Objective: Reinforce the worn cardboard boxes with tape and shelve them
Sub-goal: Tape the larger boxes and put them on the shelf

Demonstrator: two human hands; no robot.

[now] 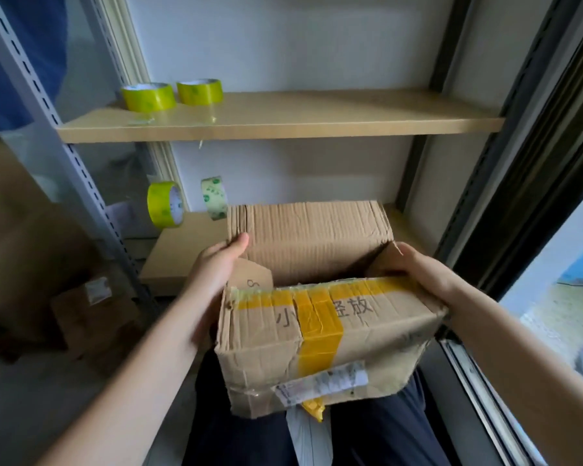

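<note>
A worn cardboard box (270, 351) with yellow tape strips and a torn shipping label is held above my lap, its top open and the far flap standing up. My left hand (216, 264) grips its left side near the flap's corner. Its right end flap is gripped by my right hand (418, 269). Two yellow-green tape rolls lie flat on the upper shelf (283, 124): one at the left (148, 96), one beside it (200, 91). On the lower shelf (179, 260) a yellow-green roll (165, 204) and a paler roll (214, 202) stand on edge behind the box.
A grey perforated shelf upright (81, 169) runs down the left. More cardboard boxes (91, 317) sit on the floor at lower left. A dark window frame (519, 163) and glass border the right. My dark-trousered legs (367, 438) are under the box.
</note>
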